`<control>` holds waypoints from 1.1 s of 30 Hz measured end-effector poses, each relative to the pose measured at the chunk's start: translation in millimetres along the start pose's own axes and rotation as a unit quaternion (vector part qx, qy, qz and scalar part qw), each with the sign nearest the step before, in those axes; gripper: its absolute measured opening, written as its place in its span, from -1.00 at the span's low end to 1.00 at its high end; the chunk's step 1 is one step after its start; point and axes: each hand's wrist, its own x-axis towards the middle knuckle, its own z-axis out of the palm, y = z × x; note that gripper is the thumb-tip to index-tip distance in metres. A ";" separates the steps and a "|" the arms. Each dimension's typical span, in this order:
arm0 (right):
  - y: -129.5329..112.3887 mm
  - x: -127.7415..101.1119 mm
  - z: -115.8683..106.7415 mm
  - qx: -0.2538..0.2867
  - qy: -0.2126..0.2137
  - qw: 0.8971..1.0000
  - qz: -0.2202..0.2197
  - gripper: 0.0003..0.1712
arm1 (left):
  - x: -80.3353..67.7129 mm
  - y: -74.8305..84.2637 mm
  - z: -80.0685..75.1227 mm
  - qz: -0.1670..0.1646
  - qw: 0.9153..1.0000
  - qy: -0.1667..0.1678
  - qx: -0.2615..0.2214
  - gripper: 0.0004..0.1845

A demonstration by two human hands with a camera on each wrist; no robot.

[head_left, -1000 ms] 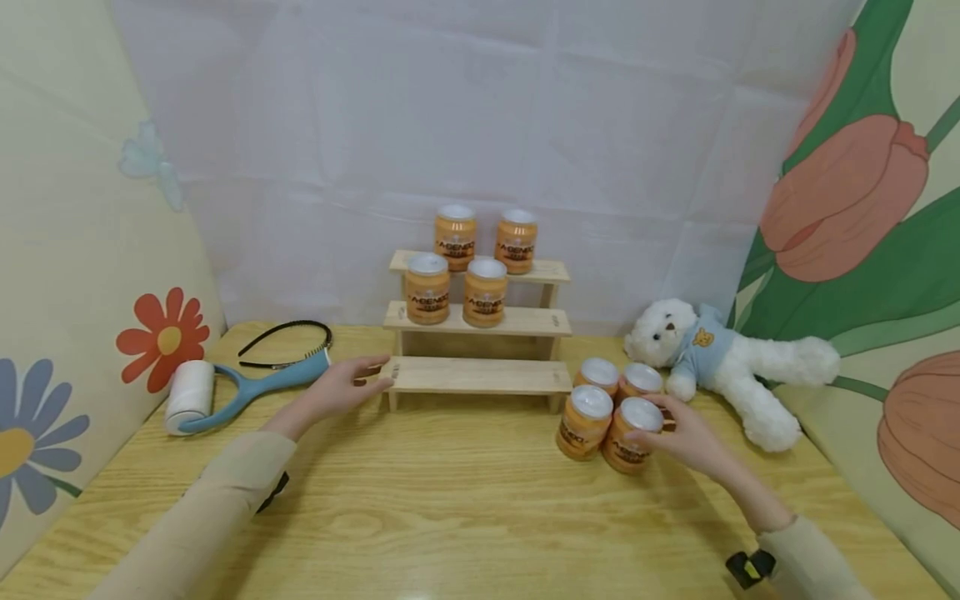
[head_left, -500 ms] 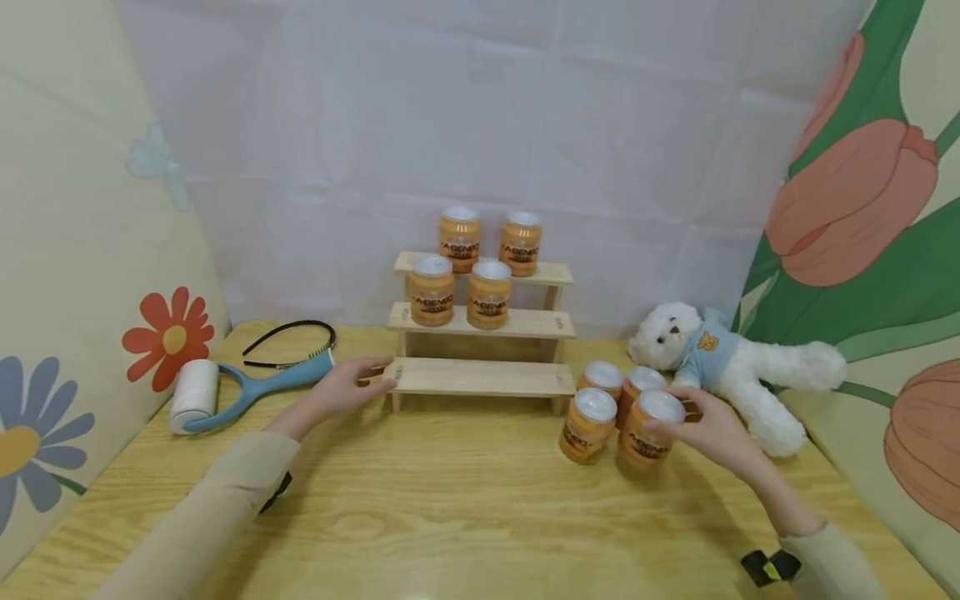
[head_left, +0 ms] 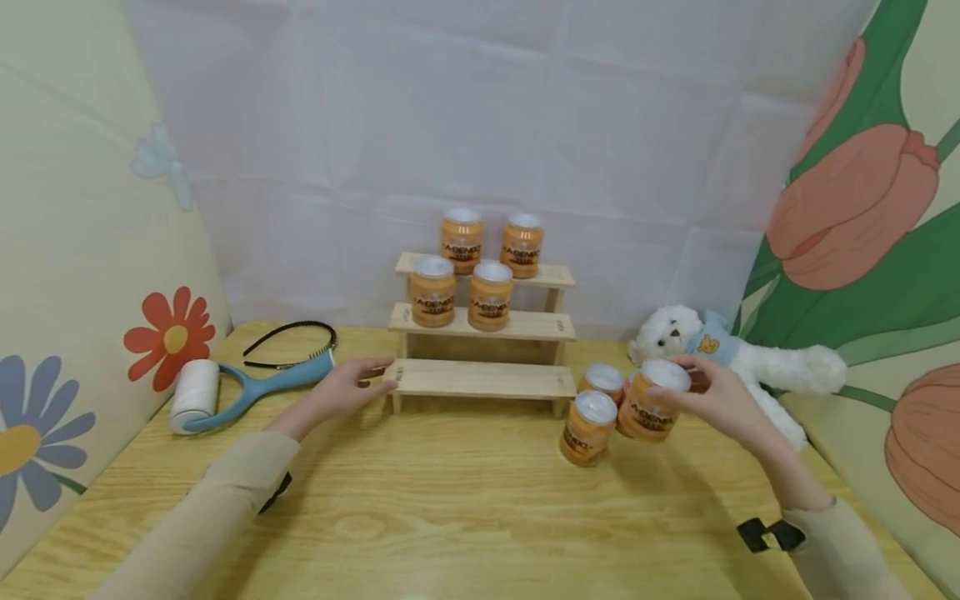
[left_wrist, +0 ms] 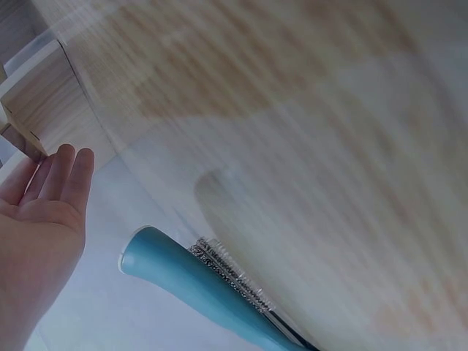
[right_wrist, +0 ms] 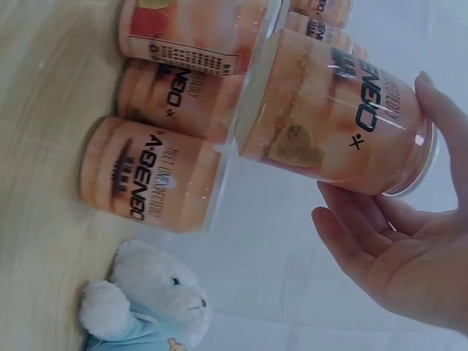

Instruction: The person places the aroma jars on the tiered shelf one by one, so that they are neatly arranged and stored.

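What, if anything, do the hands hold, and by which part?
The right hand holds a can by its upper sides; the left hand only touches the shelf.

At the left of my head view I see a blue-handled roller (head_left: 279, 382) lying on the wood-grain surface (head_left: 450, 508), with a toothed black headband (left_wrist: 232, 275) just beside its handle. To the right lies a white plush bear (head_left: 757, 362) in a light-blue top. Pink tulips (head_left: 855, 204) decorate the right-hand wall; a creased pale sheet (head_left: 450, 108) hangs behind.
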 end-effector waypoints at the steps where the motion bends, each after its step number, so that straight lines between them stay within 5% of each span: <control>1: -2.0 1.5 -0.9 0.001 0.001 1.000 -0.001 -0.25 | -0.1 0.3 0.2 0.001 1.000 -0.001 0.000 -0.27; 17: -25.8 29.2 9.2 0.024 0.022 0.999 -0.021 -0.30 | -0.2 -0.7 0.1 0.005 1.000 0.003 -0.012 -0.30; 33: -44.6 72.3 25.4 0.097 0.035 0.995 -0.002 -0.14 | -1.6 -0.3 -0.9 0.005 1.000 0.000 -0.014 -0.30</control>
